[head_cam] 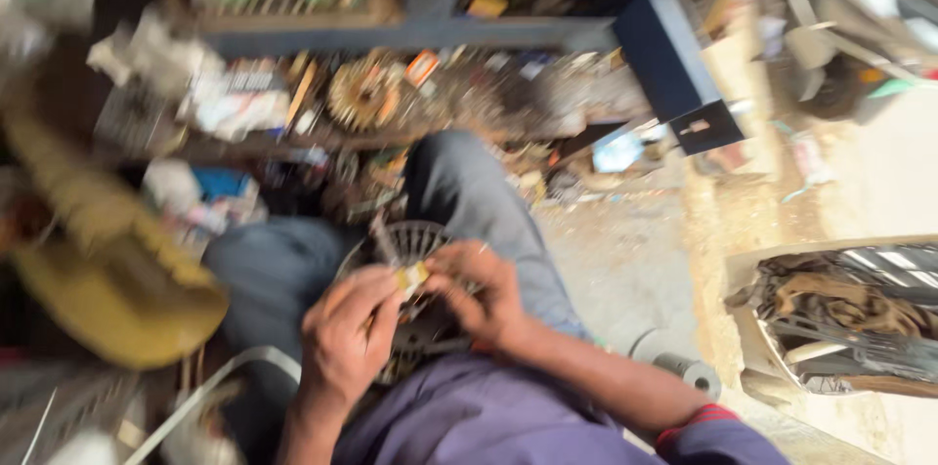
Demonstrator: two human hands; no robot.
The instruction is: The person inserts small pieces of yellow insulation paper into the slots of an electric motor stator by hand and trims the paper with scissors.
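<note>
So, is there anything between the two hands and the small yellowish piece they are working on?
Nothing visible. The left hand and the right hand both already touch the small yellowish piece, pinching it between them above the round metal part on the lap. The picture is blurred, so finer detail cannot be told.

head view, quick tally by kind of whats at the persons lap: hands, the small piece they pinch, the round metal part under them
hands: 2, left hand and right hand
small yellowish piece pinched between both hands: 1
round slotted metal part on the lap: 1
total: 4
</note>
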